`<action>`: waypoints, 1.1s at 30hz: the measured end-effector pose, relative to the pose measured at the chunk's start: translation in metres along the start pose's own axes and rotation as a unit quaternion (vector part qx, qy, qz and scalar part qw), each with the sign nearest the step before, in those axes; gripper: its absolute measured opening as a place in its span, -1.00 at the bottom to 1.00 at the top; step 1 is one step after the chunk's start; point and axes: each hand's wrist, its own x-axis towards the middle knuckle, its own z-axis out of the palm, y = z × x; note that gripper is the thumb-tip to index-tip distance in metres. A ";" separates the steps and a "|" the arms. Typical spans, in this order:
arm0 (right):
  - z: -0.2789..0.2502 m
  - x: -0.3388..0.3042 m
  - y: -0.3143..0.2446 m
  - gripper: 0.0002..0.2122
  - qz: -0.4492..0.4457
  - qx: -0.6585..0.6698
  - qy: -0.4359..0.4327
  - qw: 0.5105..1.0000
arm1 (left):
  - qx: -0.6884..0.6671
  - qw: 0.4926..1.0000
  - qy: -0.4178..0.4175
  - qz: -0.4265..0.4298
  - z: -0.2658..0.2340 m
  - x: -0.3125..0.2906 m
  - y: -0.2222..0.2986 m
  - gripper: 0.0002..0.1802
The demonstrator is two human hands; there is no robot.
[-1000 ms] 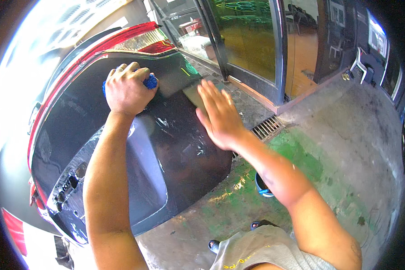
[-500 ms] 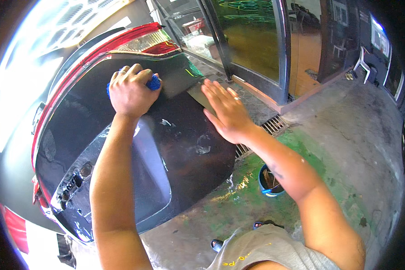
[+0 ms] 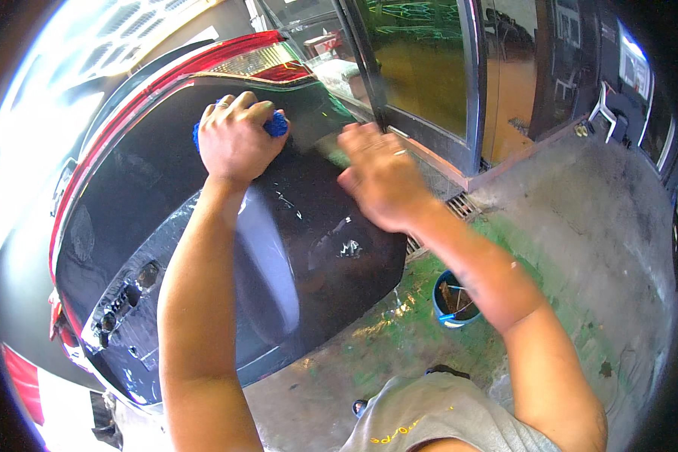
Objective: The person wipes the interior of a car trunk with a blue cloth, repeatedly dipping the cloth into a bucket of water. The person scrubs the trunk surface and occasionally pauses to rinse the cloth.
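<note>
My left hand (image 3: pixel 241 147) is closed round a bunched blue cloth or sponge (image 3: pixel 278 124), held against the upper part of a dark car tailgate (image 3: pixel 354 279). Blue shows on both sides of the fingers. Farther right, my right hand (image 3: pixel 384 177) lies flat at the tailgate's right edge, fingers stretched and slightly blurred. Beside its fingertips is a grey-green patch (image 3: pixel 331 151); I cannot tell if it is a sheet under the hand or a reflection. Wet-looking marks (image 3: pixel 346 247) show on the panel below. A red and clear tail light (image 3: pixel 260 60) borders the tailgate's top.
A blue bucket (image 3: pixel 439 307) with sticks or tools in it stands on the green-stained floor (image 3: pixel 505 248), below my right forearm. Behind the car are a floor grate (image 3: pixel 461 205) and a glass door (image 3: pixel 418 75). A white chair (image 3: pixel 603 105) is at the far right.
The view has shifted a little. My right hand has moved slightly up the panel's edge and is now blurred. My left hand still grips the blue thing against the upper tailgate.
</note>
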 end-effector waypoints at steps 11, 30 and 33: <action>0.021 -0.165 -0.047 -0.28 0.070 0.043 -0.014 0.997 | 0.009 1.000 0.010 0.004 0.006 -0.010 -0.005 -0.71; 0.028 -0.222 -0.099 -0.29 0.189 0.028 -0.014 0.981 | 0.025 1.000 -0.017 -0.004 0.012 -0.006 0.002 -0.60; 0.033 -0.173 -0.064 -0.32 0.199 0.044 0.057 0.977 | 0.017 1.000 -0.012 -0.013 0.010 -0.005 0.000 -0.61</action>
